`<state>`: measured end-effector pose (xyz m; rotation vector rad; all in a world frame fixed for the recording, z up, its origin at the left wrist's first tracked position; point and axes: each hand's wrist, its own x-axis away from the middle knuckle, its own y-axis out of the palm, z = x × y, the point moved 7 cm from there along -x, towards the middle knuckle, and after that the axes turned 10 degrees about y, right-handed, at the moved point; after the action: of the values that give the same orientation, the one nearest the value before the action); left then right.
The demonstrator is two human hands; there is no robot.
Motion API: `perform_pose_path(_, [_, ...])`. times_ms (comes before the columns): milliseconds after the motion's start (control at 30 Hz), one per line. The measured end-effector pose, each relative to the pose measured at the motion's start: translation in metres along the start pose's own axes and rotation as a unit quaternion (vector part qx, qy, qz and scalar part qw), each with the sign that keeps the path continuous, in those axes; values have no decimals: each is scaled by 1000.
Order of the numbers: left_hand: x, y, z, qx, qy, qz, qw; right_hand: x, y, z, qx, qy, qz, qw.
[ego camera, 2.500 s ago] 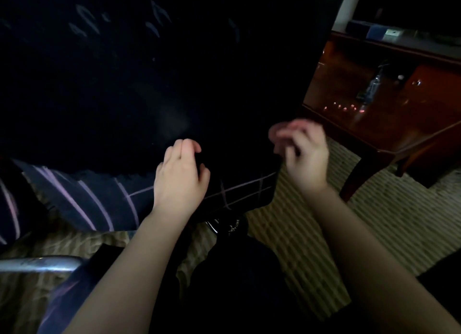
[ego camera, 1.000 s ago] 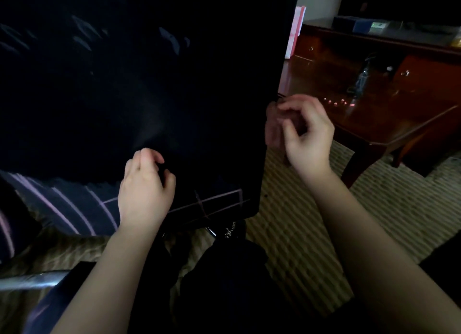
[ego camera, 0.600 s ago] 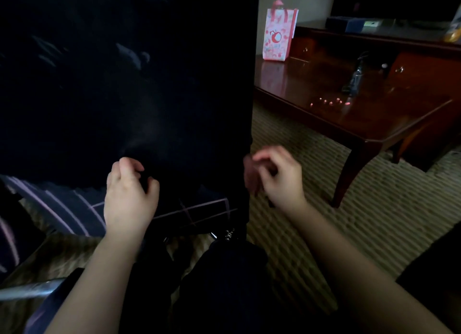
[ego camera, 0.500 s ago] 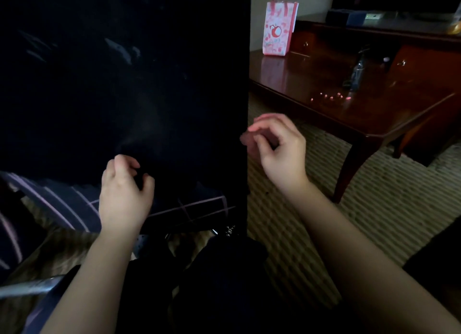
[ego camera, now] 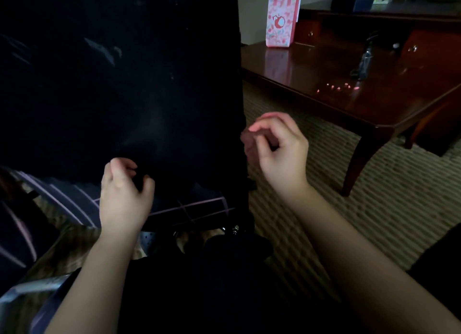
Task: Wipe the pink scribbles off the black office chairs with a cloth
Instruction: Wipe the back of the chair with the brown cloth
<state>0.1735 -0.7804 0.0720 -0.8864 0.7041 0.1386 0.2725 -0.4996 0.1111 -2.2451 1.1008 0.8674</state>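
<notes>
The right hand (ego camera: 282,156) has its fingers curled in, pinching a small reddish-brown cloth wad (ego camera: 249,146) between thumb and fingertips. The wad sits right against the right-hand edge of the black office chair (ego camera: 149,84), low on its back. The light is too dim to show whether it touches the chair.

The left hand (ego camera: 124,196) is clenched on the lower edge of the same chair back, thumb on one side and curled fingers on the other, with the black material between them.

Just below that hand, pink scribbles (ego camera: 197,207) run as thin crossing lines over the dark surface under the back, and more pink strokes fan out to the left.

To the right, a glossy wooden coffee table (ego camera: 336,89) stands on a striped carpet (ego camera: 374,209). A pink gift bag (ego camera: 282,16) stands upright on the table's far corner.
</notes>
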Motion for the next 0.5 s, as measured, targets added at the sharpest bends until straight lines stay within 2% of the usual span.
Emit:
perform_pose_path(67, [1, 0, 1, -1, -2, 2, 1000, 18, 5, 15, 17, 6, -26, 999])
perform_pose_path(133, [1, 0, 1, -2, 1, 3, 1000, 49, 16, 49, 62, 39, -86, 994])
perform_pose_path(200, [2, 1, 0, 1, 2, 0, 1000, 78, 26, 86, 102, 95, -166, 976])
perform_pose_path(267, [2, 2, -1, 5, 3, -5, 1000, 87, 28, 99, 125, 125, -206, 962])
perform_pose_path(333, [3, 3, -1, 5, 5, -7, 1000, 70, 20, 85, 113, 104, -165, 974])
perform_pose_path(433, [2, 2, 0, 8, 4, -1, 1000, 26, 1, 34, 44, 43, -49, 997])
perform_pose_path(500, [2, 2, 2, 10, 4, 2, 1000, 14, 0, 12, 17, 12, -20, 1000])
